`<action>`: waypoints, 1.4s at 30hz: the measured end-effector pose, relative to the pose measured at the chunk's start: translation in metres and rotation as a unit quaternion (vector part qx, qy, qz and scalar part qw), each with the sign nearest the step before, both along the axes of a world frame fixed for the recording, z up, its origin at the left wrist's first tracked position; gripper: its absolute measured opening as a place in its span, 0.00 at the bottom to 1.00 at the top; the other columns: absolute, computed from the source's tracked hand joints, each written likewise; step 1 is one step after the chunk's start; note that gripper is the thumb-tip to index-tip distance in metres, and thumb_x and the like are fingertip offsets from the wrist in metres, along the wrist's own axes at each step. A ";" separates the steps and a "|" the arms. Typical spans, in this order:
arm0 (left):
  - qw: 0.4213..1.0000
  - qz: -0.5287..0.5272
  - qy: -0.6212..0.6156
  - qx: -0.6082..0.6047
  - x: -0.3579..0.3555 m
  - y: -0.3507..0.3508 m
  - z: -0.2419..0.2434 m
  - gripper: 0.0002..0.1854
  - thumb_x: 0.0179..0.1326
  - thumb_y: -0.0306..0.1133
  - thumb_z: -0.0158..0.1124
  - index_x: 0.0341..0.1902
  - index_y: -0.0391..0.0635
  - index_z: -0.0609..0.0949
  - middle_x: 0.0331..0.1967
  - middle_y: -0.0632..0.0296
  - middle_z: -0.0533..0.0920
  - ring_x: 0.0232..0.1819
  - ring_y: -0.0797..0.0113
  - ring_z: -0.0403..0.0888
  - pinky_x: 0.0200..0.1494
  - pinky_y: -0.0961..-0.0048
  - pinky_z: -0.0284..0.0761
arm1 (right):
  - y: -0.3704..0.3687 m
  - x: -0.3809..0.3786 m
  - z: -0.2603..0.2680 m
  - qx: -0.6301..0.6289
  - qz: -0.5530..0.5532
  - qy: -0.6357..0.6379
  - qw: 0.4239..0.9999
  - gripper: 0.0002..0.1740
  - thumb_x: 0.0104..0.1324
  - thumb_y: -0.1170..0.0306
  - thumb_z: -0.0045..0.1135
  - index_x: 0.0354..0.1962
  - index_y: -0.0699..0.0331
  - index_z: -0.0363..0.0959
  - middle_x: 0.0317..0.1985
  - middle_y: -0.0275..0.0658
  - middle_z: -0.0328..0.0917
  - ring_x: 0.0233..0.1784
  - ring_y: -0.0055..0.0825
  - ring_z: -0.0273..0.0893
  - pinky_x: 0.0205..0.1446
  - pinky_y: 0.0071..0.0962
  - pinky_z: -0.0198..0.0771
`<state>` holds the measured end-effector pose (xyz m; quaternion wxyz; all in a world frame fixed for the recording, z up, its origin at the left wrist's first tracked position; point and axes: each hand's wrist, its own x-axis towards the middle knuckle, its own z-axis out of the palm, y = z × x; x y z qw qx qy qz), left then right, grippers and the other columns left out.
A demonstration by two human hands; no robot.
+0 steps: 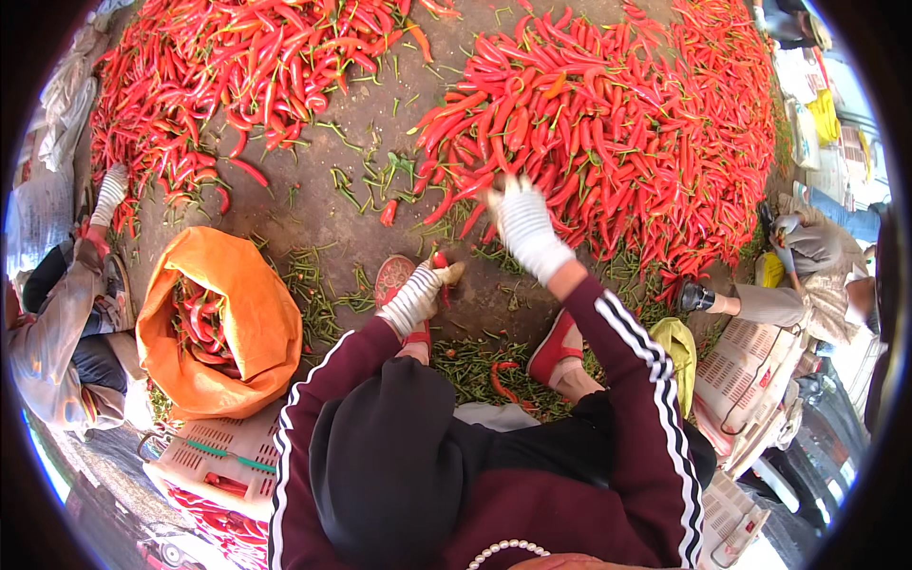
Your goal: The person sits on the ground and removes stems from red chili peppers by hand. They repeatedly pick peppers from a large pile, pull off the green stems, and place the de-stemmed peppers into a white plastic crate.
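Note:
My left hand point(419, 293), in a white striped glove with tan fingertips, grips a red chili pepper point(441, 261) above my red shoe. Up and to the right, my right hand point(524, 222), gloved alike, reaches to the near left edge of a large pile of red chili peppers point(605, 135). Its fingers are blurred, so whether it holds a pepper does not show. Cut green stems point(481, 370) lie around my feet, with a loose red pepper point(504, 381) among them. An orange sack point(274, 320) holding red peppers stands left of my left hand.
A second chili pile point(242, 64) lies at the upper left. A plastic crate point(214, 456) is beside the orange sack. At the far left, a person's gloved hand point(112, 189) is near peppers. Another person point(819, 271) sits at the right, by stacked crates point(748, 363) and a yellow-green sack point(675, 356).

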<state>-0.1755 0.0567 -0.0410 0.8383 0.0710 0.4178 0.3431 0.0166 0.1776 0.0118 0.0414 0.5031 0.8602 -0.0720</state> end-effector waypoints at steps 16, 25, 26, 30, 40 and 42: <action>0.956 0.134 0.094 0.245 0.007 0.015 0.027 0.12 0.62 0.39 0.69 0.44 0.48 0.81 0.27 0.68 0.75 0.32 0.68 0.73 0.39 0.70 0.72 | -0.069 -0.016 -0.006 -0.224 -0.106 0.206 0.946 0.18 0.65 0.60 0.56 0.43 0.67 0.76 0.36 0.55 0.80 0.43 0.52 0.80 0.46 0.45 0.73; 0.936 0.083 0.221 0.260 -0.033 0.004 0.025 0.09 0.64 0.36 0.66 0.41 0.45 0.82 0.40 0.66 0.82 0.40 0.73 0.77 0.46 0.74 0.73 | -0.014 -0.044 -0.024 0.042 -0.023 0.028 0.998 0.22 0.54 0.61 0.67 0.46 0.59 0.75 0.47 0.45 0.73 0.52 0.40 0.72 0.51 0.44 0.69; 0.954 0.093 0.201 0.202 -0.031 0.003 0.020 0.09 0.64 0.36 0.66 0.43 0.45 0.82 0.37 0.67 0.82 0.37 0.77 0.76 0.44 0.76 0.73 | 0.007 -0.050 -0.029 0.018 -0.034 -0.031 0.999 0.21 0.55 0.60 0.67 0.45 0.58 0.76 0.46 0.43 0.74 0.50 0.39 0.73 0.51 0.44 0.68; 0.973 0.147 0.151 0.091 -0.024 0.003 0.002 0.11 0.65 0.34 0.66 0.48 0.46 0.81 0.31 0.71 0.80 0.33 0.81 0.73 0.41 0.80 0.71 | 0.043 -0.056 -0.032 -0.005 0.006 -0.094 0.996 0.12 0.58 0.64 0.60 0.40 0.57 0.77 0.40 0.41 0.77 0.45 0.37 0.77 0.47 0.43 0.69; 0.832 -0.085 0.349 0.423 -0.012 0.019 0.016 0.18 0.55 0.26 0.68 0.49 0.43 0.75 0.40 0.54 0.82 0.45 0.57 0.80 0.48 0.65 0.76 | -0.060 -0.039 0.012 -0.319 -0.230 0.447 0.804 0.07 0.59 0.74 0.58 0.33 0.68 0.70 0.31 0.39 0.72 0.35 0.28 0.72 0.41 0.31 0.68; 0.678 -0.086 0.427 0.592 -0.028 0.015 0.017 0.15 0.51 0.25 0.68 0.43 0.46 0.77 0.37 0.54 0.82 0.40 0.47 0.80 0.43 0.60 0.76 | -0.069 -0.037 0.012 -0.393 -0.265 0.473 0.742 0.10 0.64 0.68 0.57 0.40 0.66 0.73 0.28 0.32 0.70 0.31 0.20 0.67 0.37 0.24 0.66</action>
